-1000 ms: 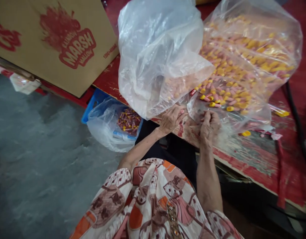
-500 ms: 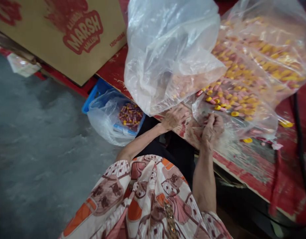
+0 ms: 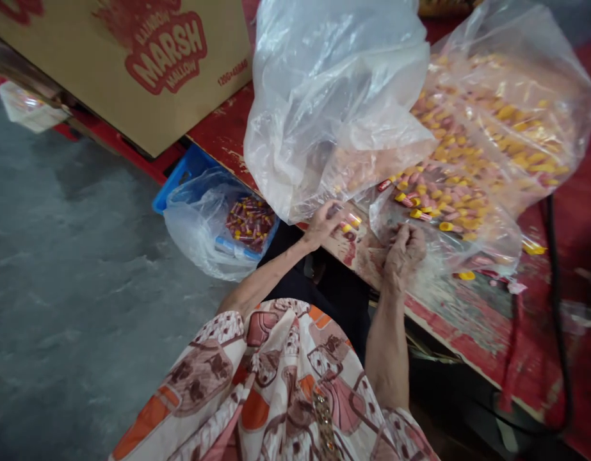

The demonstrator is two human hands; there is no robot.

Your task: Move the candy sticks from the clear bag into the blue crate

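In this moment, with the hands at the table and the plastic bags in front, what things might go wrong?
The yellow-capped pieces by the left hand are near the front edge of the table, so one might roll off.

The right hand is close to the near edge of the clear bag; a tug there might spill pieces.

The black cable loops near the table's front edge and might catch an arm.

Yellow-capped pinkish tubes (image 3: 446, 226) (a great many) in a heap inside a clear bag (image 3: 530, 35).
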